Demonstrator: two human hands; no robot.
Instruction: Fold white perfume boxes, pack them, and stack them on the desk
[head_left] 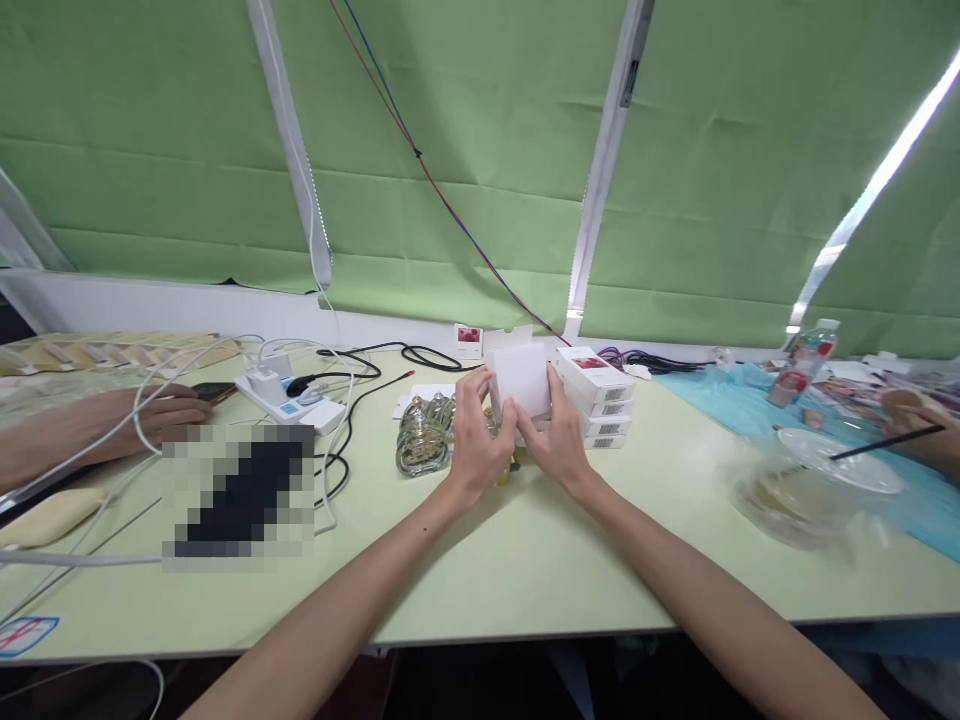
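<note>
Between my two hands is a white box (520, 380), held up above the table with a flap standing open at its top. My left hand (480, 430) grips its left side, thumb on the near face. On the right side my right hand (559, 435) closes round it, its thumb meeting the other near the lower edge. Just left of my left hand stand several clear glass bottles (421, 440) with gold-coloured parts. Right behind my right hand is a stack of white boxes (606, 400) with barcodes and a red picture on top. Something yellow beneath my hands is mostly hidden.
A small picture card or box (469, 342) stands behind the bottles. Left are a power strip (289, 400), tangled cables and another person's hand (169, 415) by a phone (214, 392). Right are a lidded cup (795, 490) with a straw, a plastic bottle (804, 362) and another person's hand (926, 425).
</note>
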